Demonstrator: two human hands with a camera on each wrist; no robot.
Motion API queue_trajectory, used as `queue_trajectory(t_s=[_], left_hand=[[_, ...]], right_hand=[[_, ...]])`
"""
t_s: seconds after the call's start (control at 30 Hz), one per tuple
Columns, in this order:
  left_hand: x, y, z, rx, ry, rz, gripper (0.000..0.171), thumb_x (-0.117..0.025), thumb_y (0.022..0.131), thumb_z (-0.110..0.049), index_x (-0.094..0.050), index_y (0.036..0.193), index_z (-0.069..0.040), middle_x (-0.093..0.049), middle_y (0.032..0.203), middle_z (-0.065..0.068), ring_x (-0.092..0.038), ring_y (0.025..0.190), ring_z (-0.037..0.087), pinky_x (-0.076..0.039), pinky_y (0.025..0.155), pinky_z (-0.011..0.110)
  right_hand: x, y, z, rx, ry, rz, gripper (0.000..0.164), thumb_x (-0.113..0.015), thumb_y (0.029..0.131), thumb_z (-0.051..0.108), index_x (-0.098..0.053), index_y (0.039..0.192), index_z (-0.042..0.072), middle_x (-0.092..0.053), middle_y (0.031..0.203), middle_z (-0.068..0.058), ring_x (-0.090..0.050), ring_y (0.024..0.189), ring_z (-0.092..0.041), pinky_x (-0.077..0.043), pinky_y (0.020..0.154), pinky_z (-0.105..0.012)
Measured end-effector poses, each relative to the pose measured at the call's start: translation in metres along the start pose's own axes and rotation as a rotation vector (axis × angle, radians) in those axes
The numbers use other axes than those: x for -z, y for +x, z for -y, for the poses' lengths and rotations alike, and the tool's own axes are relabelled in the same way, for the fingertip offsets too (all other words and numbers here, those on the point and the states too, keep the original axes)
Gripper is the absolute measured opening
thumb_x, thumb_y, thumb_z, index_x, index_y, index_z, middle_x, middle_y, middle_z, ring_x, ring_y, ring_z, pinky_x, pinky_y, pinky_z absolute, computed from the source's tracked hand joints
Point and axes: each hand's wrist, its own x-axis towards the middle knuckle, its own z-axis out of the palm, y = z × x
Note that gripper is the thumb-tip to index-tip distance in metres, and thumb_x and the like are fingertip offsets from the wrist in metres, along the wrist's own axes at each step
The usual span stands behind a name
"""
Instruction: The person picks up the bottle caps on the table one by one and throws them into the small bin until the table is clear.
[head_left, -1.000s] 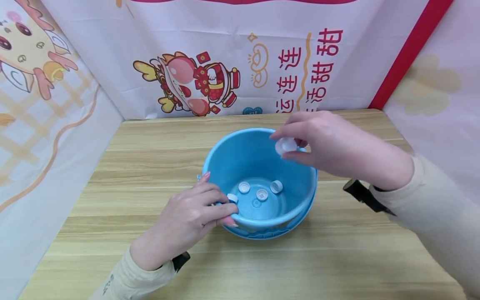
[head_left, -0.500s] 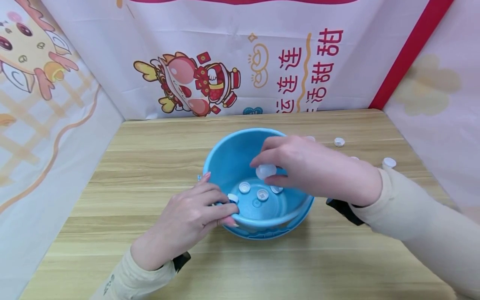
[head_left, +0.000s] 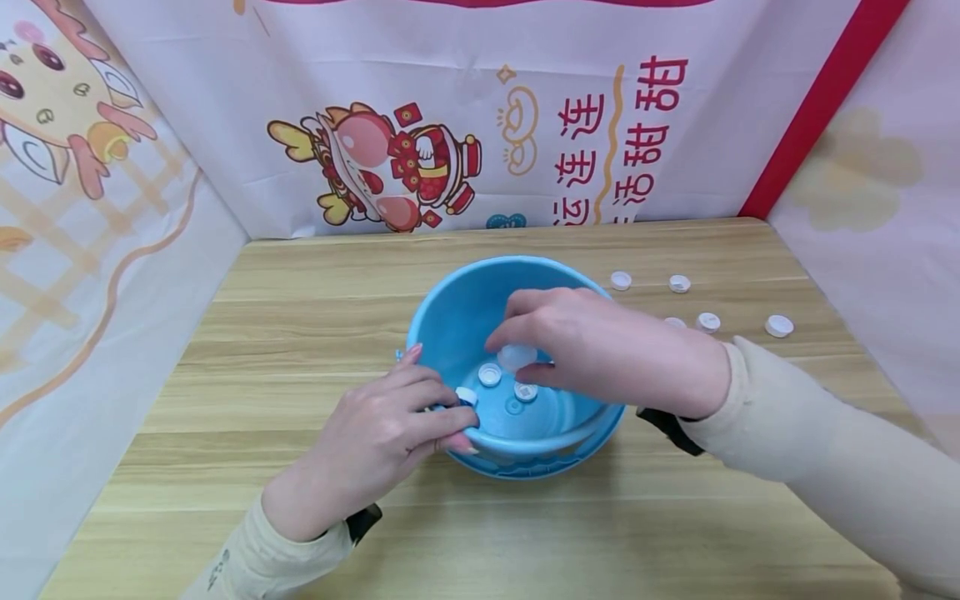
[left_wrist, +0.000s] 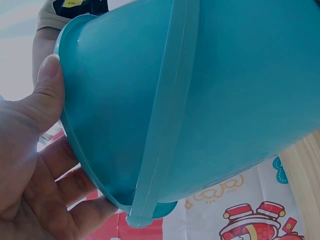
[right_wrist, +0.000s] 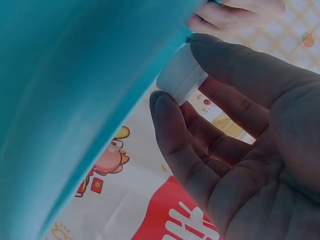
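A light blue bucket (head_left: 465, 308) stands on the table, its handle (left_wrist: 167, 100) hanging down the outside. My left hand (head_left: 390, 421) grips the near-left rim, fingers over the edge and the thumb (left_wrist: 47, 87) on the outer side. Inside the bucket's mouth, my right hand (head_left: 592, 342) pinches a white bottle cap (right_wrist: 182, 75) between thumb and index finger; the same translucent-looking cap (head_left: 517, 357) shows above the bucket floor. Below it lie white caps, one with its ring side up (head_left: 490, 375), another by the fingertips (head_left: 526, 392). One more cap (head_left: 466, 396) sits near my left fingers.
Right of the bucket, several white caps (head_left: 707, 322) are scattered on the wooden table (head_left: 300, 333), one far to the right (head_left: 779, 326). Printed cloth (head_left: 480, 108) hangs along the back and both sides.
My right hand has moved left and down into the bucket with the cap, uncovering several caps on the table. It now hides one cap on the bucket floor. My left hand stays put.
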Motion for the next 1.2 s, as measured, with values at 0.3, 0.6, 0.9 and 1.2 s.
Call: queue_trajectory(t_s=[0.3,0.6,0.9,1.2], left_hand=[[0.000,0.001,0.000,0.005,-0.001,0.005,0.029,-0.061,0.092,-0.042,-0.078,0.102,-0.021,-0.071,0.092,-0.003,-0.064,0.092,0.015,-0.043,0.102,0.057],[0.000,0.000,-0.001,0.018,-0.001,0.009,0.029,-0.062,0.091,-0.042,-0.079,0.102,-0.021,-0.071,0.090,-0.003,-0.064,0.091,0.015,-0.042,0.103,0.056],[-0.001,0.001,0.000,0.004,0.005,-0.011,0.028,-0.063,0.091,-0.042,-0.079,0.099,-0.020,-0.071,0.089,-0.003,-0.064,0.090,0.015,-0.041,0.103,0.057],[-0.001,0.002,0.000,-0.029,0.014,-0.042,0.029,-0.059,0.093,-0.042,-0.078,0.097,-0.021,-0.070,0.087,-0.003,-0.064,0.089,0.016,-0.043,0.101,0.058]], right_hand=[[0.002,-0.001,-0.002,-0.012,-0.010,0.014,0.045,-0.086,0.078,0.031,-0.073,0.118,0.016,-0.065,0.107,-0.001,-0.061,0.098,-0.017,-0.057,0.086,-0.038],[0.022,-0.011,-0.016,-0.067,-0.053,-0.061,0.040,-0.084,0.081,0.026,-0.073,0.118,0.017,-0.066,0.107,-0.002,-0.066,0.094,-0.019,-0.060,0.075,-0.035],[0.047,-0.038,-0.053,-0.145,-0.106,-0.245,0.041,-0.087,0.078,0.018,-0.073,0.117,0.015,-0.070,0.103,-0.002,-0.068,0.080,-0.020,-0.060,0.066,-0.037],[0.044,-0.069,-0.105,-0.350,-0.099,-0.207,0.034,-0.082,0.084,0.020,-0.073,0.116,0.014,-0.071,0.094,0.000,-0.068,0.080,-0.019,-0.058,0.066,-0.034]])
